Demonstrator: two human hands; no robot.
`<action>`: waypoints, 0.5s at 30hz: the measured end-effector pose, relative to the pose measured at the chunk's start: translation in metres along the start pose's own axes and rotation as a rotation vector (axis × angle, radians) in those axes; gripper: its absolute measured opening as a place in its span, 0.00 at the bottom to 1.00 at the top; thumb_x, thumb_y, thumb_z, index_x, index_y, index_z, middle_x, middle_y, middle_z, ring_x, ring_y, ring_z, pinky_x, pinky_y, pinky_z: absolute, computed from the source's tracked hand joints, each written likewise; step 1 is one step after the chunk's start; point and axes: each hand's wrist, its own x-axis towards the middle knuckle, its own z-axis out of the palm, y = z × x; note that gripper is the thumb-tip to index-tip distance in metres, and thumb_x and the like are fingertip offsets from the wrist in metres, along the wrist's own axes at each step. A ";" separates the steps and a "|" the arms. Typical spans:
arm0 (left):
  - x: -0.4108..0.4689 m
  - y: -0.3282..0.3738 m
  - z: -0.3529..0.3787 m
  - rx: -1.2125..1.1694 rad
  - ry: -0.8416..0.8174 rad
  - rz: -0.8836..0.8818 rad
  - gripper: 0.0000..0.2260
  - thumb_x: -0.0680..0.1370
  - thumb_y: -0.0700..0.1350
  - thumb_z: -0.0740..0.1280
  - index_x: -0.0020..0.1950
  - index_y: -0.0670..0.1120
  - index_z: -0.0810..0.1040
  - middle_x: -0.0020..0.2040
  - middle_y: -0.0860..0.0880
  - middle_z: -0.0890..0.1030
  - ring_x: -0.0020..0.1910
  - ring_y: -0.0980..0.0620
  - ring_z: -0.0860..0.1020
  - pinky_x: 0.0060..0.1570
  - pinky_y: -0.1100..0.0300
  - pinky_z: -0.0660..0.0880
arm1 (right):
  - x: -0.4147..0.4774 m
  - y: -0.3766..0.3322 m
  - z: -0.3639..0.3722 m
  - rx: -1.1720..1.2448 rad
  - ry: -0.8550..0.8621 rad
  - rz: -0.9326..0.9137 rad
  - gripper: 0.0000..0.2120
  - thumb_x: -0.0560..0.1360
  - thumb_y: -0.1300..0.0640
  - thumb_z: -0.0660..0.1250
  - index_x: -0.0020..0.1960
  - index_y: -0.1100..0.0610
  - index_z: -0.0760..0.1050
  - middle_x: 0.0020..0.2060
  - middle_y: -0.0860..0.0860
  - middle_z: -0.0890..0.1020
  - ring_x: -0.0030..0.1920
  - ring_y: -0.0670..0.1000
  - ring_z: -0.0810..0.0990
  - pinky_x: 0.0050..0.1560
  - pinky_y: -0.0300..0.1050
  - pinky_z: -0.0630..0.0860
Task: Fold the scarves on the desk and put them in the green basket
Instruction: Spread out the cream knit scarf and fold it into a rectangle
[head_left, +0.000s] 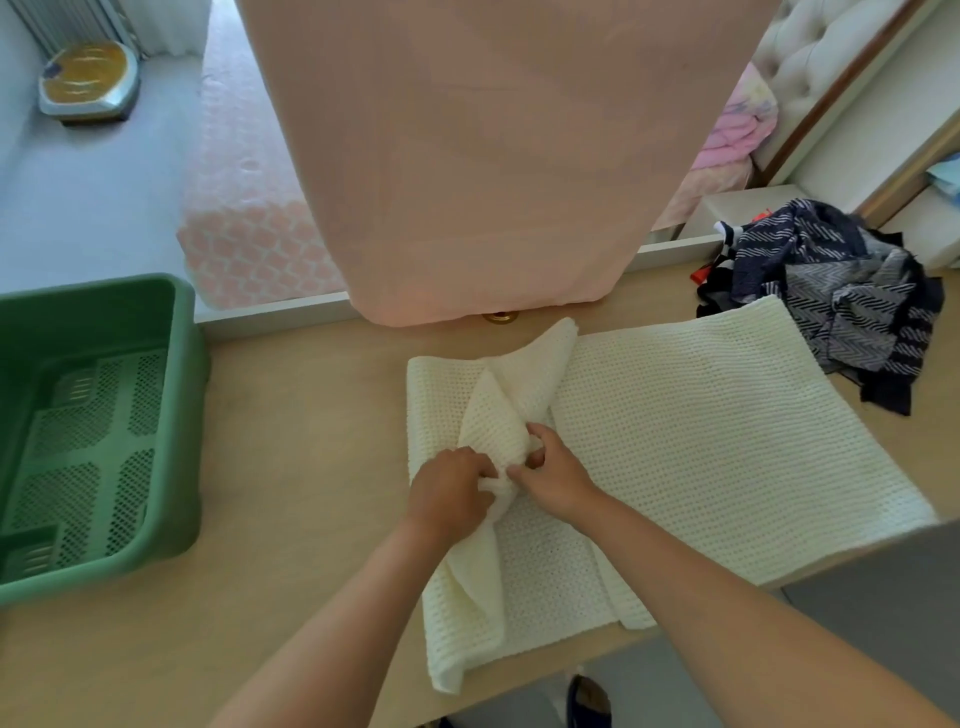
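Mid-fold on cream knit scarf (701, 441). Left hand (449, 491) and right hand (553, 475) side by side, fingers curled, pinching a raised ridge of knit. Rest of it flat on desk (311, 467), mostly right of fingers. Next, probably: pull ridge across, lay flat, square edges. Green basket (189, 415) well left of fingers, no scarf in it yet. Dark patterned scarf (841, 301) heaped far right, unfolded. Pink hanging cloth (493, 156) beyond fingers, not obstructing.

A pink cloth (467, 156) hangs ahead; a silver-and-yellow device (88, 83) sits far left.
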 end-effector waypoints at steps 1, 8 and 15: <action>-0.002 0.002 -0.005 -0.029 -0.001 0.004 0.11 0.77 0.49 0.68 0.59 0.53 0.80 0.56 0.55 0.80 0.56 0.54 0.76 0.55 0.58 0.72 | 0.000 -0.002 -0.002 -0.027 0.014 -0.009 0.24 0.77 0.49 0.69 0.71 0.48 0.66 0.51 0.46 0.77 0.50 0.46 0.77 0.48 0.39 0.71; 0.000 0.053 -0.018 -0.404 0.096 0.039 0.08 0.76 0.51 0.71 0.54 0.54 0.81 0.52 0.60 0.80 0.53 0.61 0.76 0.51 0.68 0.68 | -0.026 -0.017 -0.066 0.118 0.204 -0.094 0.10 0.75 0.56 0.64 0.37 0.55 0.67 0.33 0.49 0.72 0.34 0.48 0.70 0.35 0.43 0.65; 0.007 0.126 0.020 -0.312 -0.025 0.012 0.16 0.78 0.57 0.66 0.65 0.57 0.75 0.66 0.55 0.73 0.66 0.55 0.69 0.66 0.59 0.65 | -0.053 0.044 -0.165 -0.424 0.191 0.083 0.10 0.78 0.51 0.61 0.57 0.53 0.74 0.50 0.49 0.80 0.47 0.50 0.78 0.44 0.46 0.74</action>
